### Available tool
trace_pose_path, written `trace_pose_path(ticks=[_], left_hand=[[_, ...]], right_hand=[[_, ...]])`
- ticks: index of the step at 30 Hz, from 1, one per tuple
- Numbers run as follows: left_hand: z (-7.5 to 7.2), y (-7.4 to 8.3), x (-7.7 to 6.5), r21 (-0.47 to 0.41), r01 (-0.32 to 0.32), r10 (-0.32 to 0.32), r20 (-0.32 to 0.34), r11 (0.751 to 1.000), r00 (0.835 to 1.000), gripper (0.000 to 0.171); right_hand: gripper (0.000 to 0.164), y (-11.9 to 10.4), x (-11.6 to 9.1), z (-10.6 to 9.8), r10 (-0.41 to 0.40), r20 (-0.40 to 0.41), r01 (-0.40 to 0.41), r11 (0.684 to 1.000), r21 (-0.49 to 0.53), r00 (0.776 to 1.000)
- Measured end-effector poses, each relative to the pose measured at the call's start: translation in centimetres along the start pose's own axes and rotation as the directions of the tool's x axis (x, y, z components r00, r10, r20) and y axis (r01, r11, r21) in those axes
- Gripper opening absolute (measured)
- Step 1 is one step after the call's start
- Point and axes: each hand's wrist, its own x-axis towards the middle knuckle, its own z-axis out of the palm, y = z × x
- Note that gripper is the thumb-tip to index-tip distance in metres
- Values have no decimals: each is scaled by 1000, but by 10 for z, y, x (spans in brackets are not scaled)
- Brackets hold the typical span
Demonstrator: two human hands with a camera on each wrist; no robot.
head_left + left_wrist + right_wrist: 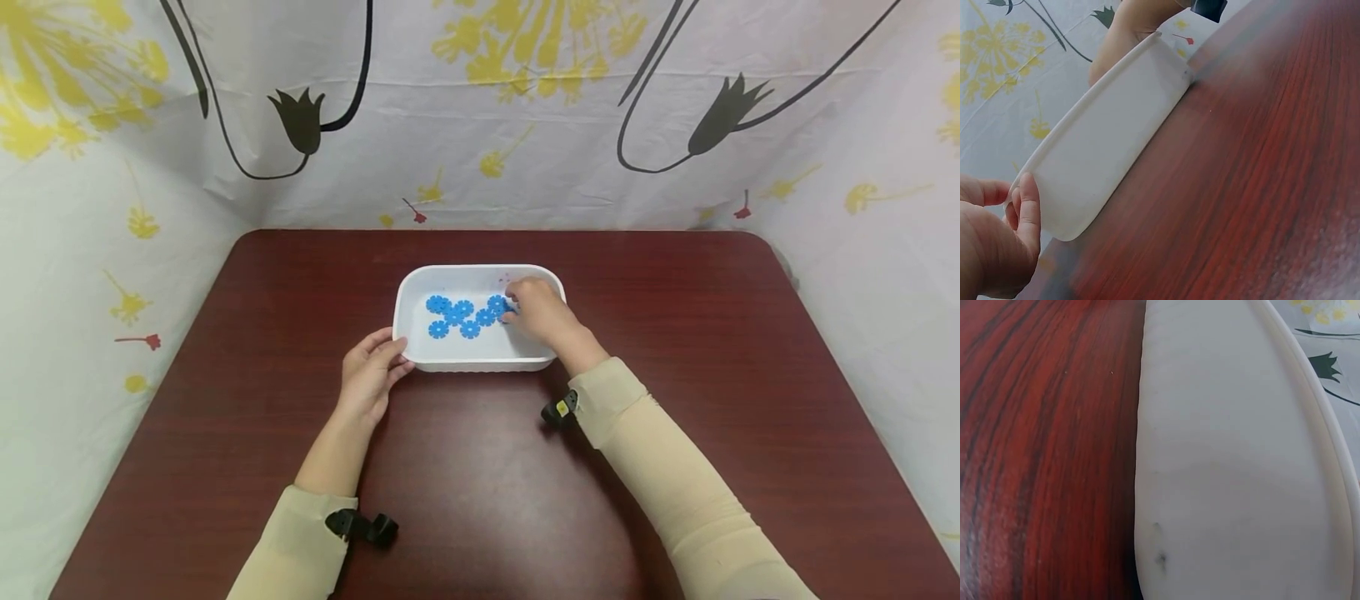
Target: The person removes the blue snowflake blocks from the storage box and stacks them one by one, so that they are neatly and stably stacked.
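A white plastic tub (480, 365) stands on the table with several blue notched snowflake discs (454, 314) lying on its floor, some overlapping. My left hand (367, 375) grips the tub's near left corner, the thumb over the rim and the fingers outside. From the left wrist, the same hand (1000, 234) shows at the end of the tub wall (1097, 137). Reaching over the right side, my right hand (542, 310) is inside the tub, thumb and fingertips curled about a blue disc at the right end of the group. The right wrist view shows only the tub's outer wall (1235, 444), the hand being hidden.
The dark red wood-grain table (480, 467) extends around the tub on all sides. A pale curtain (480, 150) with yellow and dark flower prints hangs behind the far edge and along both sides. Black wrist cameras (363, 528) sit on both sleeves.
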Motion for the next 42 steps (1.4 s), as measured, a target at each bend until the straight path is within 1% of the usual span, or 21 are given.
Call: trace_pose_path(ticks=[6, 16, 21, 25, 30, 33, 37, 39, 42], left_hand=[[0, -1, 0, -23, 4, -4, -11, 1000, 1000, 36], [1, -1, -1, -25, -6, 6, -15, 1000, 1000, 36], [2, -1, -3, -24, -5, 5, -17, 1000, 1000, 37], [3, -1, -4, -23, -10, 9, -14, 1000, 1000, 36], [3, -2, -4, -23, -11, 11, -6, 1000, 1000, 36], [3, -3, -4, -21, -10, 10, -1, 1000, 1000, 36], [2, -3, -4, -19, -11, 11, 0, 1000, 1000, 35], [2, -3, -4, -18, -12, 12, 1, 1000, 1000, 34], [1, -4, -4, -15, -12, 12, 4, 1000, 1000, 35]], right_hand=[[39, 3, 1, 0, -14, -7, 14, 1000, 24, 1000], [35, 3, 1, 2, 10, 32, -10, 1000, -17, 999], [35, 1, 0, 1, 22, 55, -18, 998, -68, 998], [31, -1, -1, 1, 30, 84, -25, 998, -63, 996], [26, 0, -4, 0, 16, 107, -11, 999, -50, 994], [22, 2, -5, 0, -27, 112, 29, 999, -15, 993], [16, 4, -5, 0, -116, 97, 108, 990, 87, 988], [13, 5, -5, 0, -151, 72, 139, 979, 148, 986], [11, 8, -5, -2, -189, 2, 184, 955, 234, 982]])
